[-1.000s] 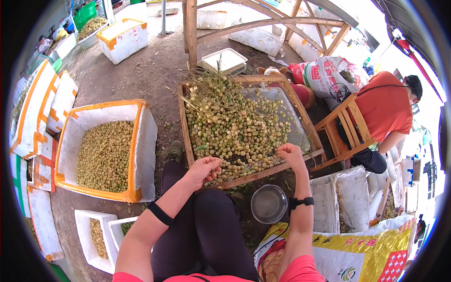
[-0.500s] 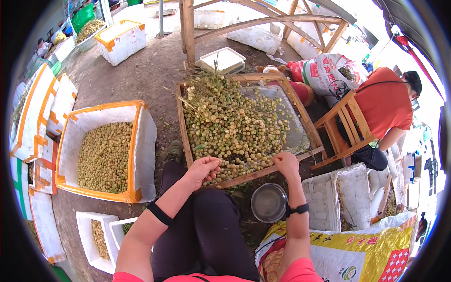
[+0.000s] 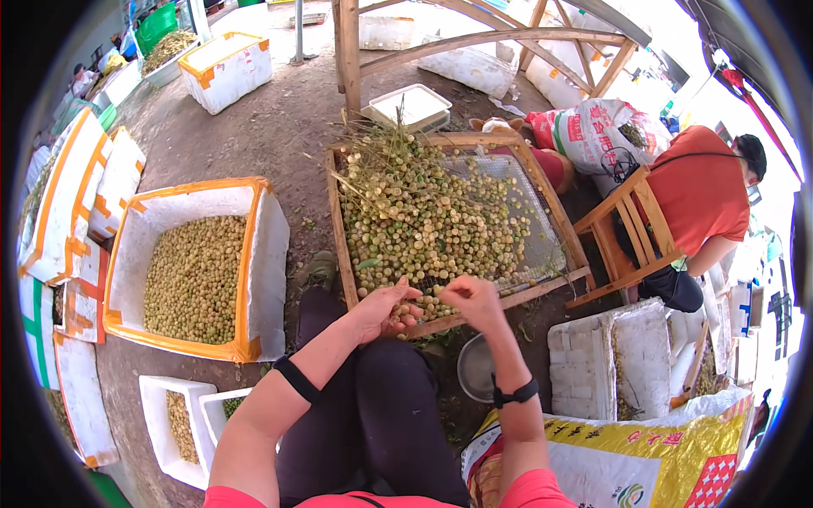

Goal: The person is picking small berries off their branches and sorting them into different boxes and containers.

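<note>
Sitting at the near edge of a wooden-framed mesh sieve tray (image 3: 555,245) in the middle of the frame, heaped with small round yellow-green fruits on stems (image 3: 423,220). Left hand (image 3: 385,309) cupping a few of those fruits, fingers curled narrowly around them just over the tray's near rail. Right hand (image 3: 470,300) hovering just beside it, fingers bent inward and pinching; impossible to tell on what. Resting at centre left: an orange-edged white foam box of sorted fruits (image 3: 262,254). Lying below the right wrist: a round metal bowl (image 3: 474,368).
</note>
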Available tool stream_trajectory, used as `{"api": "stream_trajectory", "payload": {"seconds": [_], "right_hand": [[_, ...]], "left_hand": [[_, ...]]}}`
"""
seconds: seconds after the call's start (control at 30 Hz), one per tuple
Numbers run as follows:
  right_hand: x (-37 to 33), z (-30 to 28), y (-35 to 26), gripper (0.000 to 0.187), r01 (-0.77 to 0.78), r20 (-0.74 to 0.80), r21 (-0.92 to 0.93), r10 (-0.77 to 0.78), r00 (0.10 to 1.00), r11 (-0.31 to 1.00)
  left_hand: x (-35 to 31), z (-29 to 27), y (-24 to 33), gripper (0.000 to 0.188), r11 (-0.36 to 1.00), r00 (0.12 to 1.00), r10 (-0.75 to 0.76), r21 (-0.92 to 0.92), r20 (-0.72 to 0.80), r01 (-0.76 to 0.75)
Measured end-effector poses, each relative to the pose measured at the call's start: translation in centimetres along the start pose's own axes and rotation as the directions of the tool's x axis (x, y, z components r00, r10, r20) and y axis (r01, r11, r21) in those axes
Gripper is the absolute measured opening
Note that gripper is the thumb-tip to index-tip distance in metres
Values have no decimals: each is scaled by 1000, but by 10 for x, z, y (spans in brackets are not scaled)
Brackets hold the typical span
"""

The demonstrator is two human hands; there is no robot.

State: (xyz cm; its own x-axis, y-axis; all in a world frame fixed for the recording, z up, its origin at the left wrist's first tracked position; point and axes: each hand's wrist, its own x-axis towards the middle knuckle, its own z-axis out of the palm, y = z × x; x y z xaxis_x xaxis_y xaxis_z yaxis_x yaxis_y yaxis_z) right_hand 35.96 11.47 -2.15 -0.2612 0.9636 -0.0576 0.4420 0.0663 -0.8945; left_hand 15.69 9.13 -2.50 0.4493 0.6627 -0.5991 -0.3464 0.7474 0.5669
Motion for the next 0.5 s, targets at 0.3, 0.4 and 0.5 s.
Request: {"api": "stream_trajectory", "payload": {"seconds": [0.3, 0.4, 0.5], "right_hand": [[1, -23, 25, 13, -148, -185, -741, 13, 983, 655], [10, -31, 45, 14, -211, -128, -797, 183, 975, 565], [16, -32, 41, 14, -261, -131, -778, 260, 957, 571]], "left_hand": [[10, -21, -5, 29, 995, 994, 46, 79, 103, -54], [6, -10, -3, 32, 992, 995, 92, 86, 25, -94], [3, -8, -1, 41, 994, 995, 98, -44, 29, -97]]}}
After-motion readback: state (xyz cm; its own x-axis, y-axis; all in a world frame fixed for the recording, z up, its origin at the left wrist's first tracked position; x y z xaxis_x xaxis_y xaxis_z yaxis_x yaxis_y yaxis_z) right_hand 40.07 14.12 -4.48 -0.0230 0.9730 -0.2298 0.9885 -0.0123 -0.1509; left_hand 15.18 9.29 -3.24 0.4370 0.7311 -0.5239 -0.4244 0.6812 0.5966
